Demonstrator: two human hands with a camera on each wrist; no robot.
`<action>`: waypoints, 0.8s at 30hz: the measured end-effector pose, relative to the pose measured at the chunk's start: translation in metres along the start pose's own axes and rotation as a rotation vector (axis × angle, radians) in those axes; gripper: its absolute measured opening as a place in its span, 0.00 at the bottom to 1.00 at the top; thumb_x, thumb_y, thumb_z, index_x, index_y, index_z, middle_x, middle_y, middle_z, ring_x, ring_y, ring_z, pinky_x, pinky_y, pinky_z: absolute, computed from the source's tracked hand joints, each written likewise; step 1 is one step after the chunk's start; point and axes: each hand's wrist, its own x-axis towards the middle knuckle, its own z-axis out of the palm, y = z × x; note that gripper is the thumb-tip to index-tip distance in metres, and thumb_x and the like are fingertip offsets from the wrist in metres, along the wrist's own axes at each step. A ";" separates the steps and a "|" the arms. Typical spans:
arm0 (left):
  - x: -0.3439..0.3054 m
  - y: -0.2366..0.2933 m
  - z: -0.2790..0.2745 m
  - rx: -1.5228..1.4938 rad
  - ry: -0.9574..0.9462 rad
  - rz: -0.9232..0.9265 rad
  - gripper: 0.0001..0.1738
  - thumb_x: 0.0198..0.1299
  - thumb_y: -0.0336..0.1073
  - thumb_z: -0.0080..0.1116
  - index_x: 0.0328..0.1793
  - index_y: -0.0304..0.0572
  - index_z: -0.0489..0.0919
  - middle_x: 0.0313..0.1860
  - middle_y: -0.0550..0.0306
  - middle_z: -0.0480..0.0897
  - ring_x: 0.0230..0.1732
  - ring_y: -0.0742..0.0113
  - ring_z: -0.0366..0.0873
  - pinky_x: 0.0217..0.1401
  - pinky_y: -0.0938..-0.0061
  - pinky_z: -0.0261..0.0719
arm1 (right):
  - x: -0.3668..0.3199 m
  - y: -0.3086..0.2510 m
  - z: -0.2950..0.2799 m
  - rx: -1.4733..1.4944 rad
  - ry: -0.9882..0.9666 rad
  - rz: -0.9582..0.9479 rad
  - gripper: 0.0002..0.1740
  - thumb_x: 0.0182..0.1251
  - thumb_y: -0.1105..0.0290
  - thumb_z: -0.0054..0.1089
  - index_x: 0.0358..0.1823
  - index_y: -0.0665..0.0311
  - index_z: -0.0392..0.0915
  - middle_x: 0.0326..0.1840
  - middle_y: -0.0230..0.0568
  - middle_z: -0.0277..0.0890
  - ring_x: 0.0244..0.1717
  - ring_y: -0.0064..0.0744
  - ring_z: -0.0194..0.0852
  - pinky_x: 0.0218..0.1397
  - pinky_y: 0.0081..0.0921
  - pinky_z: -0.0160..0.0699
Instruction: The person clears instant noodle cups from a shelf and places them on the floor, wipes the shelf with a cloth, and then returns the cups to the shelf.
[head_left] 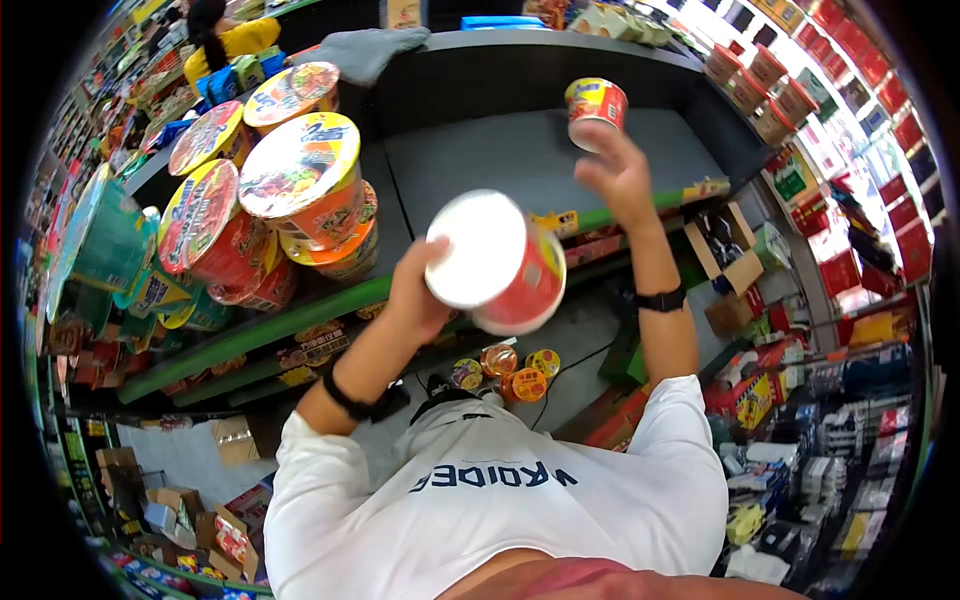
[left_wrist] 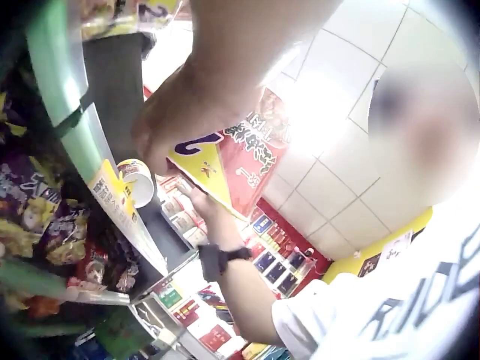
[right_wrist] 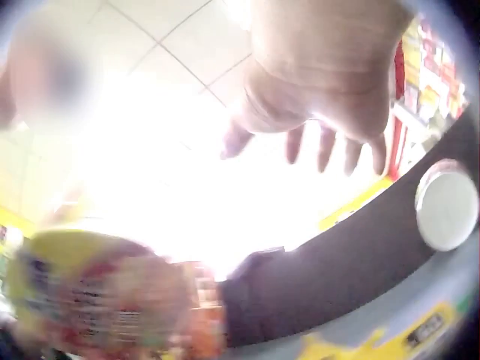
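Observation:
My left hand [head_left: 415,290] grips a large red and yellow instant noodle tub [head_left: 530,285] over the shelf front, its plain white end turned towards the head camera. The tub's [left_wrist: 247,161] printed side faces out in the left wrist view. My right hand [head_left: 622,180] is raised over the shelf with fingers spread, holding nothing. Just beyond its fingertips is another red and yellow noodle tub [head_left: 600,98] on the grey shelf [head_left: 460,150]. In the right wrist view that tub [right_wrist: 447,211] shows a white round end.
Stacked noodle tubs [head_left: 300,180] fill the shelf's left end, with teal tubs [head_left: 105,235] beside them. A grey cloth [head_left: 365,50] lies on the back ledge. Several small tubs [head_left: 525,384] stand on the floor by my feet. An open carton [head_left: 720,240] is at the right.

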 end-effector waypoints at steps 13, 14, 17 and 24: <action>-0.214 0.133 0.040 0.386 0.416 1.002 0.36 0.60 0.51 0.56 0.69 0.35 0.67 0.62 0.46 0.77 0.62 0.57 0.78 0.67 0.58 0.74 | 0.115 0.171 -0.023 -0.281 0.752 0.789 0.64 0.32 0.44 0.85 0.64 0.79 0.58 0.62 0.65 0.70 0.58 0.50 0.78 0.62 0.38 0.78; -0.217 0.157 0.031 0.378 0.512 1.050 0.35 0.64 0.52 0.53 0.69 0.35 0.68 0.61 0.46 0.78 0.61 0.57 0.79 0.66 0.57 0.75 | 0.116 0.151 -0.024 -0.203 0.792 0.840 0.62 0.35 0.48 0.85 0.66 0.76 0.57 0.61 0.62 0.72 0.57 0.51 0.79 0.58 0.47 0.79; -0.198 0.207 0.033 0.415 0.553 0.964 0.43 0.57 0.59 0.60 0.74 0.45 0.64 0.67 0.48 0.71 0.69 0.47 0.67 0.67 0.38 0.67 | 0.116 0.110 -0.021 -0.028 0.838 0.903 0.58 0.40 0.50 0.83 0.66 0.74 0.58 0.61 0.57 0.71 0.54 0.51 0.79 0.52 0.54 0.79; -0.154 0.229 -0.001 0.555 0.749 0.939 0.48 0.59 0.61 0.61 0.79 0.48 0.56 0.74 0.51 0.60 0.72 0.47 0.62 0.62 0.39 0.70 | 0.169 -0.011 -0.001 0.351 0.221 0.150 0.41 0.52 0.55 0.76 0.64 0.59 0.64 0.53 0.44 0.73 0.49 0.38 0.79 0.34 0.34 0.82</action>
